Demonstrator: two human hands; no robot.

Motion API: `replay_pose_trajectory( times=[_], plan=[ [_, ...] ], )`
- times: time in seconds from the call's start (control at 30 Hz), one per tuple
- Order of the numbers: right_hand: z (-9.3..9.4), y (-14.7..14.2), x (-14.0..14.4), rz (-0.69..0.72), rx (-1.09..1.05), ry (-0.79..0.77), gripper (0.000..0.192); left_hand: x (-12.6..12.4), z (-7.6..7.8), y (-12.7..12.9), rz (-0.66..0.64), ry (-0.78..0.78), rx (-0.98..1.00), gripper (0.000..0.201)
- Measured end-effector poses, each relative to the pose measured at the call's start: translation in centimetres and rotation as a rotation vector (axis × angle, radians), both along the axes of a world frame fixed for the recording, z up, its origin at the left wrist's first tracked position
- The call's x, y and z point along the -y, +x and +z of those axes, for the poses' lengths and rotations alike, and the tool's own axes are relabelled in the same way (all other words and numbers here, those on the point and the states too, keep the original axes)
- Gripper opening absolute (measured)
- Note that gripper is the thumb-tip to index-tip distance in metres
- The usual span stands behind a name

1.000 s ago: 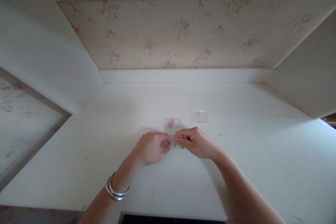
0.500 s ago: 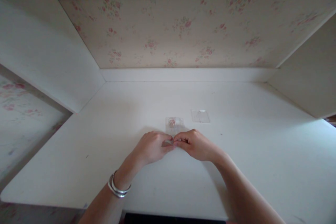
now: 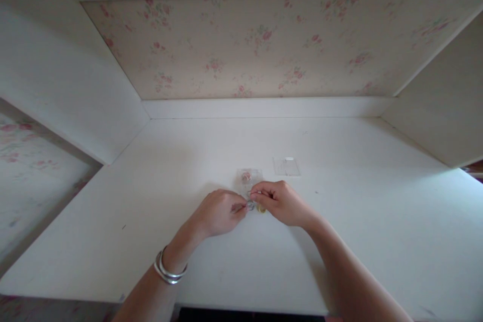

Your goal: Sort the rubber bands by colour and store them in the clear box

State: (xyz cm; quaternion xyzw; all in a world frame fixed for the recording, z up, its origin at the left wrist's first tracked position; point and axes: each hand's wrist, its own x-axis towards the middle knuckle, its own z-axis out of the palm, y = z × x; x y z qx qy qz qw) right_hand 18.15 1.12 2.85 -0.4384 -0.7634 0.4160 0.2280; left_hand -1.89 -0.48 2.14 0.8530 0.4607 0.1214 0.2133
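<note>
My left hand (image 3: 219, 213) and right hand (image 3: 281, 202) meet fingertip to fingertip on the white surface (image 3: 339, 221), close in front of me. Between them sits a tiny ring (image 3: 250, 205), greyish, and both hands pinch at it with thumb and forefinger, the other fingers curled in. It's too small to say more about its make. Just under my right fingers a yellow bit (image 3: 261, 209) peeks out, touching the surface, right beside the ring. Directly behind my fingertips lies a small clear bag (image 3: 249, 179), flat, with something pink inside; its near edge is just at my right knuckles. A second clear piece (image 3: 286, 166) lies flat farther back and to the right, apart from the bag. No writing I can read on either one. Silver bangles (image 3: 168, 270) ring my left wrist. Floral wallpaper (image 3: 264, 45) covers the back wall.
</note>
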Motion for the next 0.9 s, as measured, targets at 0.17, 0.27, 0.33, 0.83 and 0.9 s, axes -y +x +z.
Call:
replay_pose_trajectory(
  times=[0.17, 0.27, 0.33, 0.83, 0.9],
  plan=[
    [-0.4, 0.1, -0.5, -0.171, -0.026, 0.075, 0.029, 0.1, 0.3, 0.1, -0.016, -0.029, -0.01, 0.024],
    [-1.0, 0.3, -1.0, -0.275, 0.011, 0.17, 0.031, 0.2, 0.4, 0.2, -0.017, -0.009, -0.015, 0.027],
    [-1.5, 0.4, -1.4, -0.325, 0.048, 0.235, 0.03, 0.3, 0.4, 0.1, -0.02, 0.003, -0.015, 0.029],
    [-3.3, -0.1, -2.6, -0.402, 0.13, 0.365, 0.027, 0.2, -0.3, 0.2, -0.039, 0.082, 0.133, 0.025],
    [-3.1, 0.2, -2.7, -0.506, 0.075, 0.356, 0.028, 0.1, -0.1, 0.2, 0.005, 0.092, 0.155, 0.024]
  ],
)
